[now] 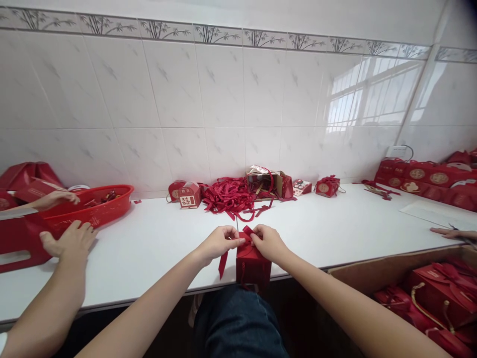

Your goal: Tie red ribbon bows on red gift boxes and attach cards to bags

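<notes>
A small red gift box (253, 268) stands at the front edge of the white table, just before my knees. Over its top, my left hand (223, 242) pinches red ribbon, and a loose ribbon end (222, 265) hangs down beneath that hand. From the other side, my right hand (269, 242) grips the same ribbon (247, 229), with a loop of it standing up between the two hands. My fingers partly cover the ribbon where it crosses the box lid.
Behind the box lie a heap of red ribbons (227, 195) and several small boxes (190, 195). To the left, another person's hands (70, 241) are near a red plastic basket (112, 206). A carton (357, 273) of finished red boxes stands at right, beside another person's hand (452, 233).
</notes>
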The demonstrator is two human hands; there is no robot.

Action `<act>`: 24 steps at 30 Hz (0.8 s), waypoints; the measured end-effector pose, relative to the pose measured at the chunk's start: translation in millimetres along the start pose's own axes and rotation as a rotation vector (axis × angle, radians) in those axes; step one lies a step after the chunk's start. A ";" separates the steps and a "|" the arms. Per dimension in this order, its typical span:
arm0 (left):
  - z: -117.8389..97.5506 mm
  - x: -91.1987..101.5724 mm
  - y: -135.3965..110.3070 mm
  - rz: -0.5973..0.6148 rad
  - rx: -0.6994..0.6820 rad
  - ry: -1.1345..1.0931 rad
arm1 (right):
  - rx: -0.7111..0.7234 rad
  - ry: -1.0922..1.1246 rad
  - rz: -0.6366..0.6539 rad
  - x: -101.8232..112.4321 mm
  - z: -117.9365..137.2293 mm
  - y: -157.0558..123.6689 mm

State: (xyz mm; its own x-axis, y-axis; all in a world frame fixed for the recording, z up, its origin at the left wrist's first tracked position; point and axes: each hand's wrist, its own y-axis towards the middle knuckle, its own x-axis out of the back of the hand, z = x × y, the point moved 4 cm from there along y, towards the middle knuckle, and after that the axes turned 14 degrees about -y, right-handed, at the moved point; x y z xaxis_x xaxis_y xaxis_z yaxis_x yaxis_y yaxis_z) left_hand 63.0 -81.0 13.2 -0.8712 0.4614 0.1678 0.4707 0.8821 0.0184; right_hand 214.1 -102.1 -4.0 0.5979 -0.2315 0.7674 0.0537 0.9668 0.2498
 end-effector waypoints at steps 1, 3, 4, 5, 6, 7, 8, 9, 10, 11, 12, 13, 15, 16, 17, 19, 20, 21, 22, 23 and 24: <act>-0.6 0.5 0.7 0.006 -0.013 0.011 | -0.002 0.018 0.004 0.3 -0.7 0.4; -2.9 2.1 2.2 -0.004 -0.054 0.057 | -0.007 0.049 0.010 1.1 -1.5 0.5; -4.5 3.1 2.6 -0.020 -0.074 0.086 | -0.007 0.063 0.012 1.4 -1.7 0.3; -6.5 4.1 2.9 -0.040 -0.093 0.111 | -0.005 0.075 0.013 1.6 -1.7 0.0; -8.8 4.8 2.9 -0.057 -0.115 0.121 | -0.003 0.084 0.013 1.6 -1.7 -0.3; -11.4 4.9 2.8 -0.060 -0.137 0.113 | 0.000 0.090 0.009 1.6 -1.7 -0.6; -14.3 4.5 2.5 -0.048 -0.159 0.094 | 0.001 0.094 0.004 1.6 -1.8 -0.9; -17.4 3.9 2.1 -0.026 -0.178 0.074 | 0.002 0.095 -0.001 1.6 -1.9 -1.1; -21.0 3.0 1.7 0.005 -0.195 0.057 | 0.005 0.094 -0.006 1.6 -1.8 -1.2; -25.1 1.7 1.4 0.044 -0.210 0.052 | 0.011 0.092 -0.011 1.7 -1.4 -1.3; -30.0 0.2 1.0 0.087 -0.227 0.064 | 0.019 0.091 -0.013 1.8 -0.8 -1.3; -35.7 -1.5 0.6 0.128 -0.251 0.102 | 0.031 0.093 -0.011 2.0 0.0 -1.3; -49.4 -6.4 -0.1 0.209 -0.323 0.254 | 0.056 0.104 -0.003 2.7 1.6 -1.2; -56.8 -9.8 -0.5 0.252 -0.370 0.353 | 0.067 0.112 0.004 3.1 2.1 -1.1; -64.0 -13.9 -0.8 0.297 -0.416 0.453 | 0.077 0.121 0.013 3.5 2.3 -1.0; -76.7 -22.5 -0.6 0.386 -0.480 0.595 | 0.100 0.141 0.042 4.5 2.3 -0.6; -81.9 -26.3 -0.1 0.422 -0.492 0.626 | 0.114 0.160 0.065 5.0 2.3 -0.5; -86.3 -29.6 0.8 0.450 -0.492 0.636 | 0.132 0.182 0.091 5.7 2.4 -0.6; -90.1 -32.2 1.9 0.472 -0.486 0.635 | 0.152 0.202 0.114 6.6 2.7 -0.9; -93.3 -34.2 3.0 0.488 -0.483 0.629 | 0.175 0.215 0.130 7.8 3.2 -1.4; -95.8 -35.5 4.2 0.502 -0.482 0.624 | 0.199 0.217 0.140 9.1 3.9 -2.2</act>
State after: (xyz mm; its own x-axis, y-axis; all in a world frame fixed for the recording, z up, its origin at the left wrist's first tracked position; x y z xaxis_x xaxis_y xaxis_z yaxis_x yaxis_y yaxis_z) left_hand 109.3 -102.8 101.8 -0.3837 0.5199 0.7632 0.9003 0.3944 0.1840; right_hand 216.3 -106.7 4.8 0.7461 -0.0489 0.6641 -0.1857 0.9425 0.2780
